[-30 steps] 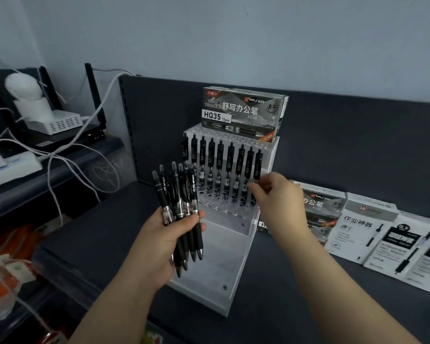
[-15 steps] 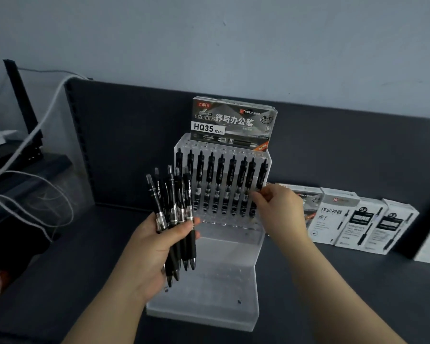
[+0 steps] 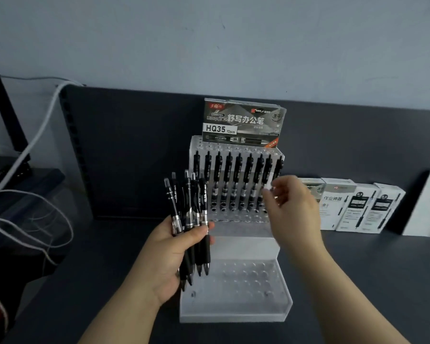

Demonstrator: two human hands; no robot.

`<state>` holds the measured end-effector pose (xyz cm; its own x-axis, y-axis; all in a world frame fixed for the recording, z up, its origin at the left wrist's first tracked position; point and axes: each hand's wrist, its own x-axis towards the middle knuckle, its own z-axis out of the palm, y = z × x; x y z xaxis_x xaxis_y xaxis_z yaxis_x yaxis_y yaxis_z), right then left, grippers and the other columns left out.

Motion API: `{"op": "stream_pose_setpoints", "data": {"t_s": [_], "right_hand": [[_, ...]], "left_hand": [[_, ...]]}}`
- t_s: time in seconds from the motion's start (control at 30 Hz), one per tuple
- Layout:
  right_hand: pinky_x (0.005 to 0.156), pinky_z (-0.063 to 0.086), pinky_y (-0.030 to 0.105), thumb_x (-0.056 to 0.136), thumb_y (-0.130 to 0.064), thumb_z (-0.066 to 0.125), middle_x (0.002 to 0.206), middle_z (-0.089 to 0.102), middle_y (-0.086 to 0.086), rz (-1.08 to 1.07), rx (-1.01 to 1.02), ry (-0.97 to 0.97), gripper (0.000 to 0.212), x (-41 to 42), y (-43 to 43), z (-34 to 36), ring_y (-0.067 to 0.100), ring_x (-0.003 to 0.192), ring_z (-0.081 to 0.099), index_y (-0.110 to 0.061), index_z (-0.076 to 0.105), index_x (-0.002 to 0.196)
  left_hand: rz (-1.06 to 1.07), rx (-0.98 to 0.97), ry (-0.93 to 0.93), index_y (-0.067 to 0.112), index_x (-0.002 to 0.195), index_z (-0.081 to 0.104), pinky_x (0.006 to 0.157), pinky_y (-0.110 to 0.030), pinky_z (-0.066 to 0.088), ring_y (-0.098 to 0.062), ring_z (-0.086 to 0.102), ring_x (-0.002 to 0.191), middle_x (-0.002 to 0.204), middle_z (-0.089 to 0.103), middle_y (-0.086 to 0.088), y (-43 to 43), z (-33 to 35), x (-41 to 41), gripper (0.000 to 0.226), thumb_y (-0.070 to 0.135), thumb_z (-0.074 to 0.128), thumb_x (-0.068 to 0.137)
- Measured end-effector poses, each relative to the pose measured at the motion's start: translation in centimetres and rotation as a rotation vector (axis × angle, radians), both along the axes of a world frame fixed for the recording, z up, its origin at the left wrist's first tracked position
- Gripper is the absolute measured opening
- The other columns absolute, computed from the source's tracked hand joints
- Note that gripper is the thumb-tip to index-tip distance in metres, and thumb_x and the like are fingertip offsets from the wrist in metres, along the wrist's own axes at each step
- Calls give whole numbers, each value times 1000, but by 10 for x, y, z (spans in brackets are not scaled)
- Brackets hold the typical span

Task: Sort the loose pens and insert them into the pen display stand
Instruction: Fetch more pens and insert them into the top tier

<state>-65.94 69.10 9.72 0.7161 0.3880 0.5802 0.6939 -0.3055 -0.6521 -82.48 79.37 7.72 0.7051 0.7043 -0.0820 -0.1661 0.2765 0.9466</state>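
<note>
Forearms reach in from the lower edge of the view, at about seven and five o'clock. The left hand [image 3: 164, 264] is clenched around a bundle of black pens [image 3: 191, 202], with the thumb lying across the barrels. These pens stand nearly upright, tips down and clicker ends up, fanned a little, in front of the left edge of the pen display stand [image 3: 233, 311].

The clear, stepped stand sits on the dark table [image 3: 370, 281] at the centre of the view, and its lower step shows rows of holes. The right hand [image 3: 293, 209], at three o'clock of the bundle, is motion-blurred. Its fingers are loosely bent and spread with nothing seen between them, just in front of the rightmost standing pens; whether it touches them cannot be told.

A row of nine pens [image 3: 237, 180] stands upright in the upper step. At twelve o'clock of that row, a grey pen box marked HQ35 [image 3: 243, 124] rests on top of the stand. At three o'clock of the stand, white pen boxes [image 3: 358, 207] line up against the dark back panel [image 3: 134, 150]. At nine o'clock, white cables [image 3: 35, 142] hang and loop.
</note>
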Motion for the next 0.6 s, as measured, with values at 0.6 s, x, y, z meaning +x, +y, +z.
{"op": "stream_pose_setpoints", "data": {"t_s": [0.6], "right_hand": [[55, 49, 22, 88, -21, 62, 66, 64, -2, 456, 88, 546, 12, -68, 57, 18, 6, 53, 53, -16, 65, 78]], "left_hand": [[130, -29, -19, 13, 97, 67, 62, -30, 54, -13, 69, 66, 77, 72, -1, 36, -8, -32, 18, 2, 63, 84]]}}
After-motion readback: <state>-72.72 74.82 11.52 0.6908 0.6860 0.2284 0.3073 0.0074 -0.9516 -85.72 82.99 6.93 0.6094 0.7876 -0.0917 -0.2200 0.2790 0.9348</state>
